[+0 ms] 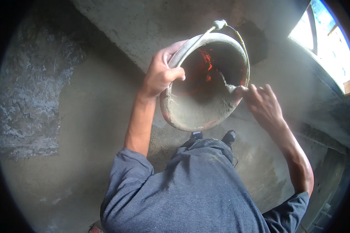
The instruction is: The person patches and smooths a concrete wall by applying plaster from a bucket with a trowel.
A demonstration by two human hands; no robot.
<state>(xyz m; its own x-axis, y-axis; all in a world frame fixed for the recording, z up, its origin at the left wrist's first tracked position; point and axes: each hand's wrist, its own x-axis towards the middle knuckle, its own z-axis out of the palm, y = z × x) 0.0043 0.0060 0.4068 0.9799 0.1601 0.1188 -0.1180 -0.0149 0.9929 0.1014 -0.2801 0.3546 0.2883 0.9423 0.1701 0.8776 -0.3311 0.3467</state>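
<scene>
From where I stand, the person's left hand has the rim of a round, grey-crusted bucket in its grip: the thumb hooks over onto the inner side, and the other fingers wrap round the outside. The bucket hangs tilted just beyond those fingers and to their right, its mouth turned toward the person, with orange-red showing through the coating inside.

The right hand is at the opposite side of the mouth, its fingers closed on a small tool smeared with grey. Its thin, curved metal part reaches into the bucket, ahead and to the left of those fingers; the grip end is mostly hidden by them, and the hand is a little blurred.

A thin handle arches over the far rim, running down close to the right fingers, with a grey lump at its top, ahead of both hands. Nearer the person than the fingers are a dark grey shirt and dark shoes on a stained floor. Well off to the right fingers' far right, a bright window lets in daylight.
</scene>
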